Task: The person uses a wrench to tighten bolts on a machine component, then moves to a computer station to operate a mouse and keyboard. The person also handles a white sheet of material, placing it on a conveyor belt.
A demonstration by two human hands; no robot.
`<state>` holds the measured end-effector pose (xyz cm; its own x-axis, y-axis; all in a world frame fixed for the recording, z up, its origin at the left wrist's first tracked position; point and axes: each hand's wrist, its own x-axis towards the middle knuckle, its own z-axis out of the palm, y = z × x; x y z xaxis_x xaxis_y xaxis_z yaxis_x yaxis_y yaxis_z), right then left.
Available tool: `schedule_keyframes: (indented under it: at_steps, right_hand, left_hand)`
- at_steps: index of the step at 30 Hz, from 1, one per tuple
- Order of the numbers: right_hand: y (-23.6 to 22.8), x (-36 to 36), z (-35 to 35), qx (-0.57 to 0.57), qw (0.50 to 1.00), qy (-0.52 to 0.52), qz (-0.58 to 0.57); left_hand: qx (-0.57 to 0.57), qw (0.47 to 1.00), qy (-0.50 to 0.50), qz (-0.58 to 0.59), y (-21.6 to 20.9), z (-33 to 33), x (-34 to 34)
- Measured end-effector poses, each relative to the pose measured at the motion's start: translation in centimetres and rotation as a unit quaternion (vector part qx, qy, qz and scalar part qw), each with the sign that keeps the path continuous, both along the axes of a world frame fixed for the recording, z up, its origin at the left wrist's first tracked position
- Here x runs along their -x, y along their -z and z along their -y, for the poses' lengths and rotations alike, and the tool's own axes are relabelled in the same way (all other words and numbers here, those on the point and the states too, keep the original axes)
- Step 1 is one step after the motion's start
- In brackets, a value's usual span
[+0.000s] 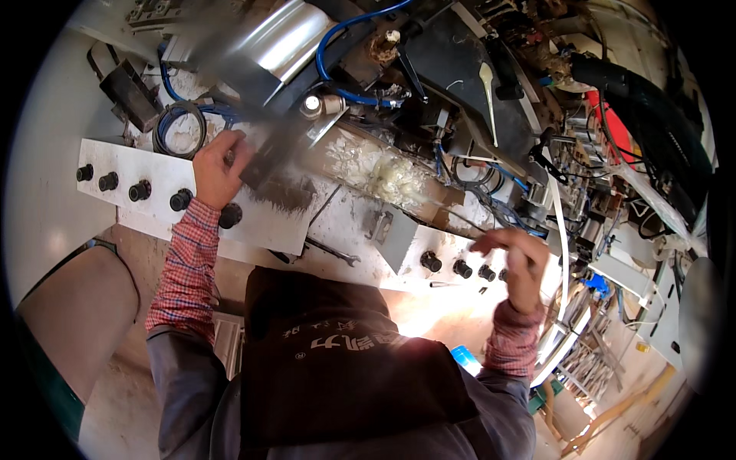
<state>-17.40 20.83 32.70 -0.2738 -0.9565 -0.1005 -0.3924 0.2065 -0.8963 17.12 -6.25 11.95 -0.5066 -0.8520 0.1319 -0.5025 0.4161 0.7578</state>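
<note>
Head view | left hand [217, 167] grips a dark, motion-blurred flat tool [270, 149], fingers curled round it, over the white machine panel [146, 165] beside black bolt heads [181, 199] | right hand [521, 261] hovers loosely bent, holding nothing, near black knobs [462, 268] | white residue [387, 176] lies between.

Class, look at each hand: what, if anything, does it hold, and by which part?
The left hand grips a blurred dark flat tool at its lower end. The right hand holds nothing visible.
</note>
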Motion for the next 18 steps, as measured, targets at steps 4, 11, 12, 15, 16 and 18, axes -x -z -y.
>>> schedule_keyframes:
  at_steps: [4,11,12,15,16,18]
  right_hand:
    - [8.7,0.9,-1.3,-0.121,0.99,0.048,0.062]
    - [16.3,1.5,-1.8,-0.121,0.99,-0.005,0.078]
    - [16.9,1.4,-1.5,-0.119,0.99,-0.017,0.078]
    - [17.5,1.2,-0.1,-0.139,0.986,-0.061,0.065]
    - [17.7,1.2,0.3,-0.145,0.984,-0.079,0.06]
    - [18.4,1.1,0.7,-0.149,0.984,-0.089,0.049]
  left_hand:
    - [0.033,0.999,-0.01,0.0,0.3,-0.1,0.1]
    - [0.038,0.999,0.001,0.001,1.5,0.0,-0.7]
    - [0.04,0.999,0.0,-0.004,1.7,-0.1,-0.8]
    - [0.095,0.995,0.009,0.022,1.0,-0.4,-0.6]
    - [0.103,0.994,0.017,0.026,1.1,-0.3,-0.7]
    - [0.111,0.993,0.03,0.026,1.3,-0.2,-0.9]
